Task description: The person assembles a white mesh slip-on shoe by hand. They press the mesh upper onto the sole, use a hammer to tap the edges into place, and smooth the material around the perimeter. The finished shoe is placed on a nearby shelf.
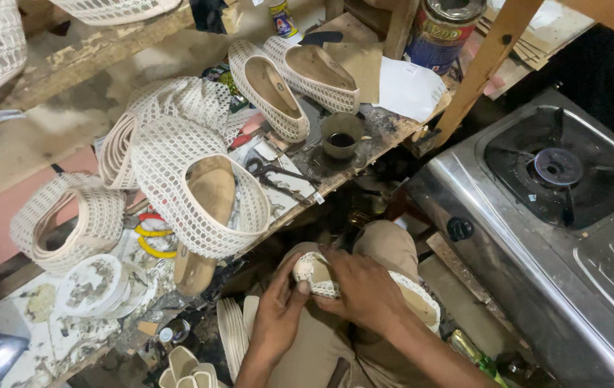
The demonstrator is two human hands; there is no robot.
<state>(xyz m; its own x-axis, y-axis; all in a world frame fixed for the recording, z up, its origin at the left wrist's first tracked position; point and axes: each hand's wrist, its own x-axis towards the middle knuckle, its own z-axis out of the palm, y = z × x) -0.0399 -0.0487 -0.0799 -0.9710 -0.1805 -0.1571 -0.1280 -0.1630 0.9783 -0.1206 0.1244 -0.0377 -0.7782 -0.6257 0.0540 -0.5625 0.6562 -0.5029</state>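
Note:
My left hand (277, 310) and my right hand (361, 287) both grip a cream mesh shoe upper (314, 271) on its last, held over my lap near the bottom centre. The left thumb presses on its toe end. The right hand covers the middle of the shoe, and the heel end (422, 300) sticks out to the right. Above my hands lies the cluttered workbench (55, 338).
Finished mesh shoes (289, 75) and several loose mesh uppers (199, 179) lie on the bench, with pincers (274, 176), a small glue cup (341, 136) and a tin can (440, 32). A steel gas stove (537, 208) stands at right. Soles (231, 330) stack by my knee.

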